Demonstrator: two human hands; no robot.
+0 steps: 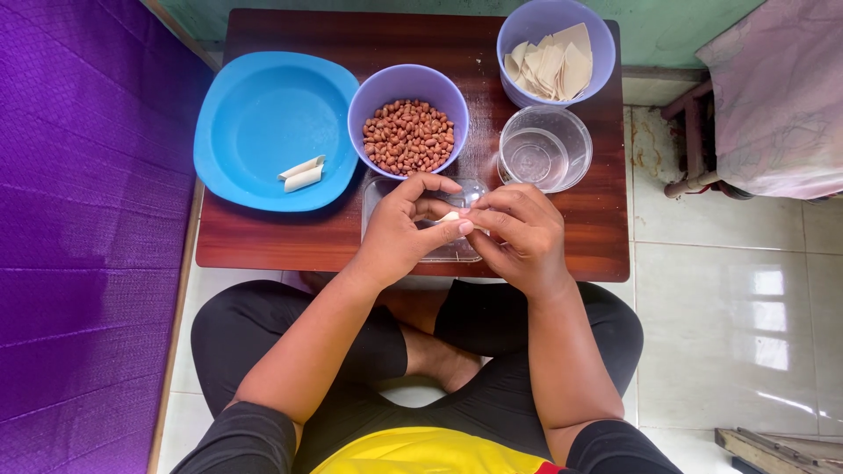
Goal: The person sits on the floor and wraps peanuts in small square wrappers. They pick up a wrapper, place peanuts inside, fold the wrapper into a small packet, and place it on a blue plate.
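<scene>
- Purple mat [79, 228] fills the left side of the frame, running from top to bottom beside the low wooden table [263, 241].
- Blue plate [263, 123] sits at the upper left of the table; two pale rolled pastry pieces [302, 174] lie side by side near its lower right edge.
- Lilac bowl of peanuts [408, 136] stands at the upper centre, just right of the plate and touching its rim.
- Clear flat tray [439, 250] lies on the table just below that bowl, mostly hidden under the hands.
- Left hand [399, 233] is at the centre of the frame over the tray, fingers curled, thumb and forefinger pressed together on a small pale piece of wrapper [451, 216].
- That wrapper piece sits between the two hands, at the centre of the frame, just above the tray; only a sliver of it shows.
- Right hand [518, 233] meets the left from the right, its fingertips pinching the same piece, the other fingers folded in.
- Clear glass bowl [544, 149] stands just above the right hand, right of the peanuts.
- Second lilac bowl [555, 48], at the upper right of the table, holds a stack of pale wrapper sheets [549, 66].
- White floor tiles [729, 316] fill the lower right of the frame.
</scene>
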